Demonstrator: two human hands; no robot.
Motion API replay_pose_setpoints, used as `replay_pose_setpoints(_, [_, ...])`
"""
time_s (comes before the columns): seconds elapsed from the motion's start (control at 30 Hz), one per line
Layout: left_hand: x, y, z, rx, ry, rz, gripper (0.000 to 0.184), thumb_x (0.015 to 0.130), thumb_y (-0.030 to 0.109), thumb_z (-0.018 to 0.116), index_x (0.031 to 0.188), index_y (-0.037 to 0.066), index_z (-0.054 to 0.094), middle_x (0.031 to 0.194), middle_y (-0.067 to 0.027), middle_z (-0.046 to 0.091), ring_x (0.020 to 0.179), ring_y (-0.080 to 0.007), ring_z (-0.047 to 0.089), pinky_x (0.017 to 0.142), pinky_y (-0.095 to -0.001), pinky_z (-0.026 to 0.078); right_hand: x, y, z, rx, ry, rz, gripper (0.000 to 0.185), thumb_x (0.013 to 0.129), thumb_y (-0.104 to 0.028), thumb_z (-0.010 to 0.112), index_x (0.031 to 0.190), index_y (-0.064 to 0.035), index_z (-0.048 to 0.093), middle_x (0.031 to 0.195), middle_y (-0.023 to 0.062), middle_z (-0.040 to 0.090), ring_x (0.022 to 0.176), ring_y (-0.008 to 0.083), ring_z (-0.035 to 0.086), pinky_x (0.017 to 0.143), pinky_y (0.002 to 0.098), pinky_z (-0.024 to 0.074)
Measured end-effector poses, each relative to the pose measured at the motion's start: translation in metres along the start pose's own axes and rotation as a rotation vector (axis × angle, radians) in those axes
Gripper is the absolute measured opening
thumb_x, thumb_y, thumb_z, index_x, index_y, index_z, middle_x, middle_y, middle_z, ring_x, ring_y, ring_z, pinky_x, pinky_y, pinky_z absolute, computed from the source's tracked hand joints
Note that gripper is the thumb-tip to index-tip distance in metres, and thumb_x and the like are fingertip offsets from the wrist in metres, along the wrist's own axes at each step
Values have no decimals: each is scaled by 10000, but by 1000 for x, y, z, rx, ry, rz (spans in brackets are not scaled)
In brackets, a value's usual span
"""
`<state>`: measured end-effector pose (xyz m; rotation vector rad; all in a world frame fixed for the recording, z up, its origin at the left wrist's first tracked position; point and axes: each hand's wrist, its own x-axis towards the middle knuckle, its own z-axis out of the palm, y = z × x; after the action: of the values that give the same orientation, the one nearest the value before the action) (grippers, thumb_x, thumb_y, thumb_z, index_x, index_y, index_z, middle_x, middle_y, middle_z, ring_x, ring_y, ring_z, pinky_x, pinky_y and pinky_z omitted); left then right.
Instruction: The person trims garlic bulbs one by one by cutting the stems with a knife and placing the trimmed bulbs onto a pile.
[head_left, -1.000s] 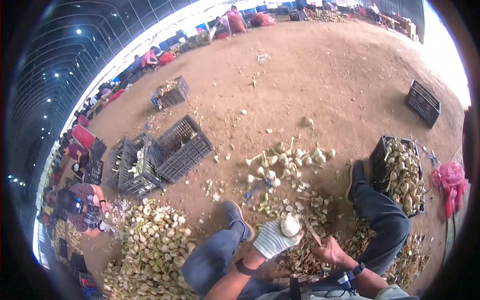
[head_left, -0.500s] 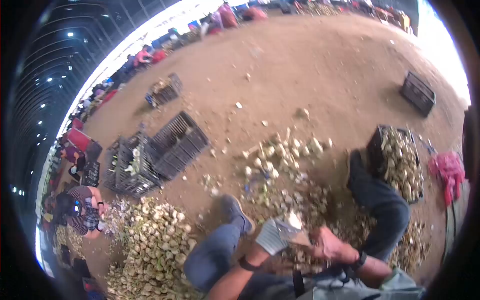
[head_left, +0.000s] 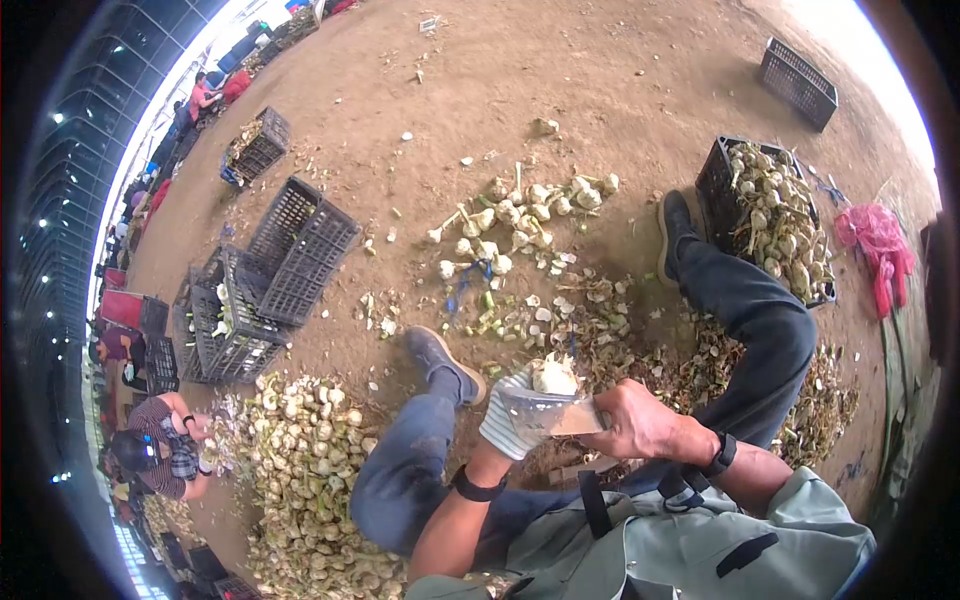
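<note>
"Earth floor forms the work surface. Reference item: garlic pile. Specify the location of the bulb."

"To the right of the garlic pile, raised above the floor: the bulb is clamped in the left hand, fitted with a striped glove."

"Specify the condition of the right hand."

"Bare, closed around a knife. Its blade crosses in front of the glove, just below the bulb; contact with the bulb cannot be determined."

"List adjacent items."

"Black crates, just beyond the garlic pile; loose bulbs, beyond it and to its right; filled crate, well to its right; co-worker, beside its left edge"
</note>
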<state>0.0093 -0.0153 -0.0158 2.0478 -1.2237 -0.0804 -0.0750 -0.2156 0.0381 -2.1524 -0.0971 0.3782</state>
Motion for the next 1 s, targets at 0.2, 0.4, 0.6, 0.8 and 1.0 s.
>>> replay_pose_setpoints(0.2, [-5,1,6,-102,17,-31,229,808,118,683,1036,99,680,980,-57,708,897,-193,681,783,-332,548,1,5,2,0,-24,8,400,697,-324,697,672,71,638,598,274,575,608,431,623,595,465,505])
replay_pose_setpoints(0.4, [-3,1,5,297,-200,27,271,782,267,716,998,109,675,934,-72,703,833,-252,677,730,-371,543,3,35,17,91,-3,18,367,701,-299,698,674,63,639,595,266,577,593,415,626,576,460,491])
replay_pose_setpoints(0.6, [-6,14,18,67,-148,-129,172,751,258,725,859,129,686,827,-83,672,719,-279,654,619,-403,535,-20,86,41,141,-3,106,358,723,-294,705,730,59,647,589,223,579,557,310,617,558,393,478])
replay_pose_setpoints(0.8, [29,54,-37,-258,266,-304,166,688,167,769,810,103,676,747,-31,664,680,-228,643,682,-353,527,-23,114,42,617,151,558,252,869,-200,581,921,45,607,730,75,584,537,122,493,456,293,405])
replay_pose_setpoints(1.0, [18,46,4,-765,584,-473,224,770,47,755,882,60,561,757,-1,567,659,-109,536,638,-266,468,11,8,48,875,180,10,508,871,-423,719,1122,8,620,803,-35,596,656,64,507,557,257,425])
